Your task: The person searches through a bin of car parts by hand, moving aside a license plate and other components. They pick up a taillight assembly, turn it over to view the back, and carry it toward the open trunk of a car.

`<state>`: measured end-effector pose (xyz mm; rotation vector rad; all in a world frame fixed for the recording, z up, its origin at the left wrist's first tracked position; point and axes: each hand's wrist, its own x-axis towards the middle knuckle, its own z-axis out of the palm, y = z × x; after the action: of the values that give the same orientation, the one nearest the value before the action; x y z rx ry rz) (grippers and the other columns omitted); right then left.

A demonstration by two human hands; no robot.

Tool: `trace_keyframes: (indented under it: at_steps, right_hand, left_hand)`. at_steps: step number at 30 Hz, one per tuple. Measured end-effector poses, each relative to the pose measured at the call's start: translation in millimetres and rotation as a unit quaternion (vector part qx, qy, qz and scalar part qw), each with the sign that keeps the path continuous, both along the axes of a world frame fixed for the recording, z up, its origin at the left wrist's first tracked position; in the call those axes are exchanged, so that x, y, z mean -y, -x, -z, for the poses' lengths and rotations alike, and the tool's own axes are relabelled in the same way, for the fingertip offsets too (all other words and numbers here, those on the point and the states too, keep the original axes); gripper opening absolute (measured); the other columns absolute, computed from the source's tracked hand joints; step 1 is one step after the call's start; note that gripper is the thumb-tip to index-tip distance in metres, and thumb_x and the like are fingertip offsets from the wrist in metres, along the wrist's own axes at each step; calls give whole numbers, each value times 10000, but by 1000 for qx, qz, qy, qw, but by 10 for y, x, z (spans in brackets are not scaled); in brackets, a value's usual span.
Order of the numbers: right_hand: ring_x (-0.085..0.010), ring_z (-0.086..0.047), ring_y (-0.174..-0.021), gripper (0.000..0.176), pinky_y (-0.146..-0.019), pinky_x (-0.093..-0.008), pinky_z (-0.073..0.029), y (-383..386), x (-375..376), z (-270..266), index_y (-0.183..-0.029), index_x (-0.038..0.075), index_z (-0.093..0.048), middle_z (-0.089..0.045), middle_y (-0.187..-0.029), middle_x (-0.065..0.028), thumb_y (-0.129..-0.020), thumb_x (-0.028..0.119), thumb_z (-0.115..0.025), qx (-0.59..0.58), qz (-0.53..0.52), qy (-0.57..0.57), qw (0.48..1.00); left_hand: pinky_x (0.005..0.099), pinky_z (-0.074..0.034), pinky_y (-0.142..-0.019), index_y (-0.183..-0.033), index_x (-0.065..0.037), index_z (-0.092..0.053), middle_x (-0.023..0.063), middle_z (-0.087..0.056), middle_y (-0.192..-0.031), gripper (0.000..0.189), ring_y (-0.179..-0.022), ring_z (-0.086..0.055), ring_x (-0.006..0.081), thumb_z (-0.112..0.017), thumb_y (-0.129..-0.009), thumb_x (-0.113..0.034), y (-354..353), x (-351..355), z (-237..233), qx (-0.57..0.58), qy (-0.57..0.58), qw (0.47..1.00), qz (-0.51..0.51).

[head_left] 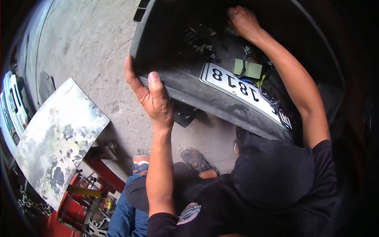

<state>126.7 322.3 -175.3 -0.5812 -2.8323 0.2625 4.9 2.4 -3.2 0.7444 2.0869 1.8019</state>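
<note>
Gripping the near edge of a dark grey bumper (pixel 185 85), the left hand (pixel 154 100) closes thumb and fingers over the rim. The bumper is a curved shell of matt, scuffed plastic, held in front of the person over the concrete floor (pixel 90 43). It carries a white licence plate (pixel 241 89) whose black digits read upside down, with a green module (pixel 248 69) and wires just beside the plate. The right hand (pixel 242 19) reaches deep into the bumper's hollow. Its fingers are hidden, so its grip cannot be told.
</note>
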Motion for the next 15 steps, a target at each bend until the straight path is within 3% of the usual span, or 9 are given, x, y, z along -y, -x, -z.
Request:
trace_keyframes:
  at_steps: [3,6,7,9,13,14,15]
  right_hand:
    - [-434,-696,-846,157,-745,-499,-589,54,-137,271,-969,54,-704,-696,-944,-220,-880,182,-696,79,8,35,996]
    - [-435,-699,-902,202,-829,-502,-581,13,-76,299,-1030,36,-723,-705,-989,-221,-904,191,-688,-1,8,36,999]
    - [-435,-699,-902,202,-829,-502,-581,30,-7,88,-1030,36,-723,-705,-989,-221,-904,191,-688,1,9,37,999]
    - [-451,-709,-921,227,-822,-502,-568,107,99,-562,-989,-12,-738,-741,-938,-245,-899,166,-629,19,27,268,963]
    - [-437,-717,-954,273,-844,-499,-566,41,53,-503,-1077,-16,-733,-743,-994,-257,-907,168,-625,20,1,327,945]
    - [-428,-712,-958,264,-868,-496,-566,-38,15,-265,-1094,8,-731,-733,-1002,-244,-905,182,-671,-24,-81,171,982]
    - [-420,-707,-963,266,-892,-494,-567,-75,0,-121,-1111,33,-730,-722,-1010,-230,-902,196,-717,-68,-161,9,985]
  left_hand:
    - [372,-227,-1244,-1617,-63,-330,142,-397,-1604,590,-1462,-389,224,-531,-1072,-170,-8,-25,0,6,-18,1000,1]
    - [374,-231,-1244,-1615,-55,-328,149,-399,-1601,591,-1463,-390,227,-529,-1072,-171,-28,-41,-22,15,-24,1000,0]
    - [375,-234,-1243,-1615,-50,-325,153,-401,-1600,592,-1463,-389,228,-528,-1073,-172,-33,-43,-30,17,-21,1000,-2]
    - [375,-237,-1241,-1614,-47,-325,157,-402,-1597,590,-1461,-392,228,-527,-1074,-173,-28,-37,-25,16,-18,1000,-2]
    - [376,-246,-1236,-1610,-43,-327,163,-407,-1591,582,-1451,-401,225,-520,-1077,-175,-37,-42,-43,19,-7,1000,-2]
    - [376,-246,-1236,-1610,-43,-327,163,-407,-1591,582,-1451,-401,225,-520,-1077,-175,-32,-35,-38,20,-6,1000,-1]
    - [376,-247,-1235,-1609,-43,-328,165,-409,-1588,577,-1447,-404,222,-516,-1080,-176,-18,-31,-28,-2,6,1000,0]
